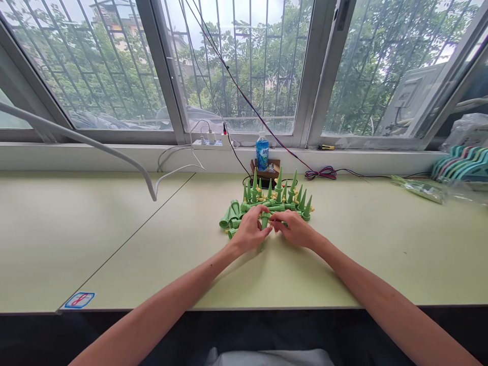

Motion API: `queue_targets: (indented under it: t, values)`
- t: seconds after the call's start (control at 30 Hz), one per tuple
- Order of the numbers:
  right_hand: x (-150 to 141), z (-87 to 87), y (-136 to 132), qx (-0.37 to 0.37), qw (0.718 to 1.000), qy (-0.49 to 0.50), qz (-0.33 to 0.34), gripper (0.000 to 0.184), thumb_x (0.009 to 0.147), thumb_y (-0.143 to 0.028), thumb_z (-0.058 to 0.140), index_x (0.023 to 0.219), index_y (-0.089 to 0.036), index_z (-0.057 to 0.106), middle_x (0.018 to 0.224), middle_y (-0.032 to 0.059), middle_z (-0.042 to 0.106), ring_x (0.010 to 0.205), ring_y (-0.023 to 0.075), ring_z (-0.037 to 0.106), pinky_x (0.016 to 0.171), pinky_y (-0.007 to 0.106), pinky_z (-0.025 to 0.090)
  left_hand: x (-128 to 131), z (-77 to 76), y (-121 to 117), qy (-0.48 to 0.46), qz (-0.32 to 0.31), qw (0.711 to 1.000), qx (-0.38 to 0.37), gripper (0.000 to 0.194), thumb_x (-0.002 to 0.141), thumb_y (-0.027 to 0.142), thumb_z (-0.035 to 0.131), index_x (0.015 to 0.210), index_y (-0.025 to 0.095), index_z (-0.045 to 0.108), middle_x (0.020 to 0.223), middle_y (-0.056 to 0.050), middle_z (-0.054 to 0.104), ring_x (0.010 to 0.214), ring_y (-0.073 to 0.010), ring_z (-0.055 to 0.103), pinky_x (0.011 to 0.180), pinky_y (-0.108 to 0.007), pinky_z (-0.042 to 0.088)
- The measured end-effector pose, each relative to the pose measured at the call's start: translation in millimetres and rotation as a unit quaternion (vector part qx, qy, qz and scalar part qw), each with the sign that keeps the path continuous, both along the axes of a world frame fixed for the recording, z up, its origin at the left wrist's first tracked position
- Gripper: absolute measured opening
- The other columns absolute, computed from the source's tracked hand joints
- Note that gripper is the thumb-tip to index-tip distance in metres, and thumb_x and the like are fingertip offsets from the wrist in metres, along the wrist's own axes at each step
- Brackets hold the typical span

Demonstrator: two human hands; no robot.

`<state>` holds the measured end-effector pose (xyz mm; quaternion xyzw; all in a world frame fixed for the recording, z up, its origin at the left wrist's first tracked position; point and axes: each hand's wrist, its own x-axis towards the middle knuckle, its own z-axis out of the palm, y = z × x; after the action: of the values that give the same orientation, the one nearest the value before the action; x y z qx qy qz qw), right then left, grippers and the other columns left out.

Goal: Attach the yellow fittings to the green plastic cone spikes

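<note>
My left hand (249, 230) is closed around a green plastic watering spike (265, 219), held near the front of a pile of similar parts. The spike's wide end is up and its lower part points down toward the table. My right hand (295, 229) has its fingers bent together at the spike's right side. A speck of yellow shows at those fingertips, too small to make out. Behind both hands stand several upright green spikes (279, 188) with small yellow valves. Loose green spikes (233, 211) lie on their sides by my left hand.
A blue-labelled bottle (262, 152) stands by a small brown box (274, 170) behind the pile. A coiled cable (321, 173) lies at the back. Hangers (463, 162) and a plastic-wrapped packet (418, 189) are at the right. A white cable (114, 157) hangs over the table's left.
</note>
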<state>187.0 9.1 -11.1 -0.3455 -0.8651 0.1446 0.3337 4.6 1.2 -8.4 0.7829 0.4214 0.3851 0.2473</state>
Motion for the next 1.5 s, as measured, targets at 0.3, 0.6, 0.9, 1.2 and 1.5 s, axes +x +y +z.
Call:
queue_targets:
  t: [0.3,0.6,0.9,1.2,1.5]
  values:
    - [-0.2,-1.6,-0.2,0.008,1.000,-0.009,-0.012,0.021,0.094,-0.019,0.046,0.078,-0.020,0.060,0.070,-0.0006,0.065,0.061,0.0135,0.054,0.081,0.034,0.040,0.9,-1.8,0.3,-0.003,-0.001,1.000,0.001,0.030,0.076,0.021,0.058,0.105,0.020,0.049,0.108,-0.004,0.056,0.050,-0.0055,0.045,0.056,-0.026,0.044]
    - [-2.2,1.2,-2.2,-0.003,1.000,0.015,-0.026,0.019,0.093,-0.019,0.048,0.080,-0.019,0.061,0.070,0.0005,0.066,0.063,0.0141,0.056,0.071,0.029,0.042,0.2,-0.7,-1.8,-0.006,-0.001,1.000,0.016,0.029,0.079,0.022,0.058,0.106,0.019,0.050,0.111,-0.006,0.055,0.051,-0.0051,0.045,0.057,-0.026,0.045]
    - [-1.6,0.2,-0.8,-0.011,0.999,0.019,-0.025,0.017,0.092,-0.017,0.047,0.081,-0.019,0.060,0.069,-0.0001,0.065,0.062,0.0132,0.054,0.067,0.027,0.041,0.0,2.8,-2.4,-0.008,0.000,1.000,0.001,0.031,0.078,0.024,0.060,0.107,0.018,0.050,0.111,-0.006,0.054,0.051,-0.0043,0.045,0.055,-0.025,0.044]
    - [-2.1,-0.3,-0.7,-0.023,0.999,0.023,-0.030,0.025,0.096,-0.022,0.042,0.073,-0.020,0.053,0.060,-0.0019,0.061,0.056,0.0120,0.052,0.063,0.025,0.039,-0.6,-0.4,-0.6,-0.007,-0.001,1.000,0.002,0.032,0.079,0.025,0.060,0.109,0.018,0.050,0.109,-0.006,0.054,0.053,-0.0057,0.047,0.054,-0.025,0.044]
    - [-2.4,1.5,-1.4,-0.009,0.999,0.033,-0.032,0.018,0.093,-0.022,0.048,0.079,-0.018,0.058,0.072,0.0015,0.065,0.063,0.0136,0.056,0.064,0.027,0.041,0.0,0.8,-0.9,-0.001,0.004,1.000,-0.008,0.036,0.080,0.027,0.060,0.113,0.016,0.051,0.108,-0.009,0.059,0.055,-0.0074,0.049,0.053,-0.024,0.044]
